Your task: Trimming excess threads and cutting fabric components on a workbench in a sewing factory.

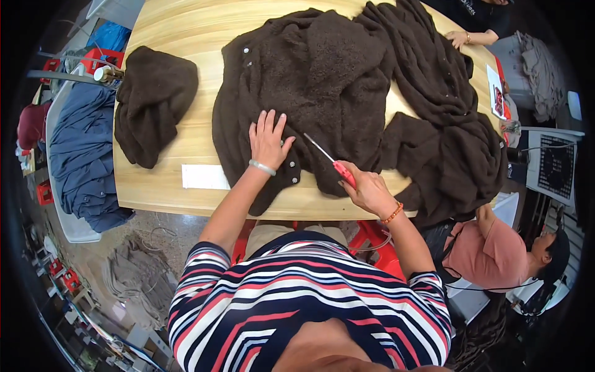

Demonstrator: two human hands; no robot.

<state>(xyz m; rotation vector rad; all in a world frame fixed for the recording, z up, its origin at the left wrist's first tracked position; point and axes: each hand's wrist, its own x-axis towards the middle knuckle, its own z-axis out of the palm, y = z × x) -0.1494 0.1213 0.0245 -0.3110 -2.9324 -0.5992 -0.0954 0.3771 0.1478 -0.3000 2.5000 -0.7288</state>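
Note:
A dark brown knit cardigan (310,80) with shiny buttons along its edge lies spread on the table in front of me. My left hand (269,141) rests flat on its lower left part, fingers stretched out, a pale bangle on the wrist. The fingers of my right hand (370,191) are closed around the red handle of a thin metal-shafted tool (344,173). Its shaft points up and left over the cardigan, its tip close to the fabric right of my left hand. Whether the tip touches the knit, I cannot tell.
Another brown knit piece (155,99) lies at the left, more brown garments (434,80) at the right. A white paper (204,177) lies near the front edge of the wooden table (207,31). Blue garments (87,149) fill a bin at left. A person in pink (483,254) sits at right.

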